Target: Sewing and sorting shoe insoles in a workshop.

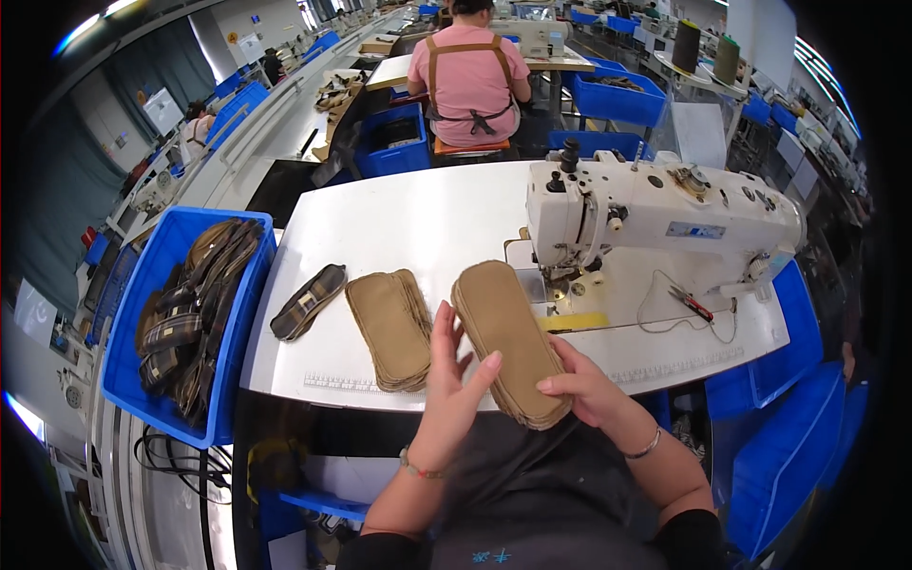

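Note:
A stack of tan fabric pieces [508, 342], long with rounded ends, is held above the near edge of the white table. My right hand [589, 385] grips its lower right side, thumb on top and fingers beneath. At its left side is my left hand [451, 375], fingers spread, thumb near the stack's edge; whether it presses on it is hard to see. A second tan stack [389, 331] lies on the table just left of my hands. Beyond that rests a dark plaid piece [309, 302] of similar long shape.
A white sewing machine [665, 214] stands at the right, with red-handled snips [692, 302] and loose thread beside it. On the left, a blue bin [242, 351] holds plaid pieces [180, 323]. More blue bins [784, 456] sit at right. A person in pink [470, 85] sits ahead.

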### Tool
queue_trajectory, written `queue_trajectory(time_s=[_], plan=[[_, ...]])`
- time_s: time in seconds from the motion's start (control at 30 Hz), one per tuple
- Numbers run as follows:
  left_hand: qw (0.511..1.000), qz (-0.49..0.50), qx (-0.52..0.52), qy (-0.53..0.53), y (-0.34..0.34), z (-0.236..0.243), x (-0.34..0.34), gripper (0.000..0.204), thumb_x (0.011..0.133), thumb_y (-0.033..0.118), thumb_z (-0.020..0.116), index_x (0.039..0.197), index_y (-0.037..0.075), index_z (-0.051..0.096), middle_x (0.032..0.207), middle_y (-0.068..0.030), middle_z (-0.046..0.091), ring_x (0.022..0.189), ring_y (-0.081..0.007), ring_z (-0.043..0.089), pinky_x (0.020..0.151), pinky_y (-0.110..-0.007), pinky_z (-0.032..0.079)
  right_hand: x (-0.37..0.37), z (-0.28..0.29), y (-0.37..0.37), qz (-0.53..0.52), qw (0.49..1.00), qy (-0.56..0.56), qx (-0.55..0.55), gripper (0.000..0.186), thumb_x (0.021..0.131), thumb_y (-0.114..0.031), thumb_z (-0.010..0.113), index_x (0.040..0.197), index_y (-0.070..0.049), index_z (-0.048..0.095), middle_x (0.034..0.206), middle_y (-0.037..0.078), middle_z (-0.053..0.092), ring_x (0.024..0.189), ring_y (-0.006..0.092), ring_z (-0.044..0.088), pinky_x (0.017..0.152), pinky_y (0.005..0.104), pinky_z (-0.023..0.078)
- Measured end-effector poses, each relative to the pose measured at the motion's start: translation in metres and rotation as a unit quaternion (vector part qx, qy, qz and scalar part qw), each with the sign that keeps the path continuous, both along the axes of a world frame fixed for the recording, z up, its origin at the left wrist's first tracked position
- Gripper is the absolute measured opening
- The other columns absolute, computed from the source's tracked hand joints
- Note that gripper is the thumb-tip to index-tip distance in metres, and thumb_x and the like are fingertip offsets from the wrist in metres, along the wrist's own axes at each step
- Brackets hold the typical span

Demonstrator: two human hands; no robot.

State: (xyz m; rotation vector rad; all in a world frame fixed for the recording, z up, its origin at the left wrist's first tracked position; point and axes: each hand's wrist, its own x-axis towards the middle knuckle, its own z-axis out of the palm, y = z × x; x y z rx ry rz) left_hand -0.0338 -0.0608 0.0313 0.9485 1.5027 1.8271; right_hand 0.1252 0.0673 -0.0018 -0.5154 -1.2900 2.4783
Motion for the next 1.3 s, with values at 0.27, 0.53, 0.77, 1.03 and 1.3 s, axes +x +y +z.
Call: queue_trajectory(time_s=[0.27, 0.53, 0.77, 1.03, 1.3], plan=[[0.736, 0.163, -0.297, 0.586, -0.008, -0.013, -0.048, 0.06, 0.085, 0.022, 0.066, 0.14, 0.007, 0.047, 0.144, -0.0184, 0.047, 0.136, -0.0394, 0.039, 0.107, -0.057, 0.031, -0.047, -0.002, 0.02, 0.02, 0.995, -0.097, 0.012, 0.083, 0.082, -0.014, 0.072, 0.15, -0.007, 0.025, 0.128, 0.014, 0.052, 0.113, 0.0227, 0.058, 0.088, 0.0408, 0.055], [0.726, 0.124, -0.335, 0.587, -0.049, -0.041, -0.098, 0.056, 0.084, 0.02, 0.059, 0.138, 0.006, 0.049, 0.144, -0.0122, 0.049, 0.136, -0.0338, 0.042, 0.11, -0.058, 0.029, -0.118, -0.006, 0.007, 0.076, 0.992, -0.104, 0.008, 0.088, 0.078, -0.018, 0.074, 0.148, -0.005, 0.023, 0.131, 0.017, 0.051, 0.111, 0.0265, 0.059, 0.084, 0.0441, 0.057], [0.79, 0.068, -0.269, 0.546, -0.092, -0.05, -0.177, 0.059, 0.083, 0.011, 0.064, 0.138, 0.001, 0.046, 0.138, -0.0219, 0.05, 0.13, -0.0365, 0.047, 0.109, -0.048, 0.033, -0.183, -0.022, -0.039, 0.097, 0.992, -0.083, -0.004, 0.1, 0.072, -0.026, 0.075, 0.151, -0.01, 0.016, 0.135, 0.018, 0.045, 0.114, 0.0311, 0.057, 0.075, 0.0471, 0.057], [0.831, -0.003, -0.282, 0.48, -0.1, -0.031, -0.212, 0.053, 0.087, 0.003, 0.065, 0.135, -0.011, 0.046, 0.127, -0.0231, 0.06, 0.112, -0.0267, 0.06, 0.096, -0.033, 0.047, -0.211, -0.028, -0.062, 0.053, 0.996, -0.045, -0.062, 0.096, 0.069, -0.021, 0.072, 0.149, -0.015, 0.018, 0.124, 0.018, 0.051, 0.098, 0.0332, 0.061, 0.066, 0.0517, 0.057], [0.893, 0.099, -0.161, 0.409, -0.086, -0.039, -0.199, 0.054, 0.097, 0.011, 0.056, 0.146, -0.003, 0.037, 0.148, -0.0211, 0.04, 0.132, -0.0317, 0.044, 0.105, -0.039, 0.043, -0.19, -0.058, -0.033, 0.089, 0.996, 0.001, -0.026, 0.038, 0.08, -0.026, 0.072, 0.102, 0.004, 0.065, 0.085, 0.02, 0.07, 0.07, 0.0319, 0.07, 0.064, 0.0441, 0.06]])
